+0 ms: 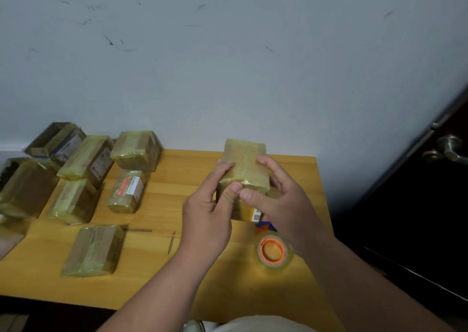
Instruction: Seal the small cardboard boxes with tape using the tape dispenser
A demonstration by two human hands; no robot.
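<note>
While both hands hold it up over the far right part of the table (157, 276), the small box (244, 164) looks to be at the smoothing step; the left hand (207, 217) grips its left side and the right hand (281, 202) its right side, fingers curled round it, and the two thumbs press side by side on the near top edge, where yellowish tape already covers the cardboard; a label shows at its lower right corner. Whether every seam is closed cannot be told from here; if so, the next move, I judge, is to set this box with the others and take up the tape roll (273, 252) for another one, which calls for freeing one hand. The roll, clear with an orange core, lies flat near the right edge, just below the right wrist; no handled dispenser is plainly visible. Seven or so taped boxes (96, 249) lie along the left edge and far left corner; all are closed, so their contents are hidden.
</note>
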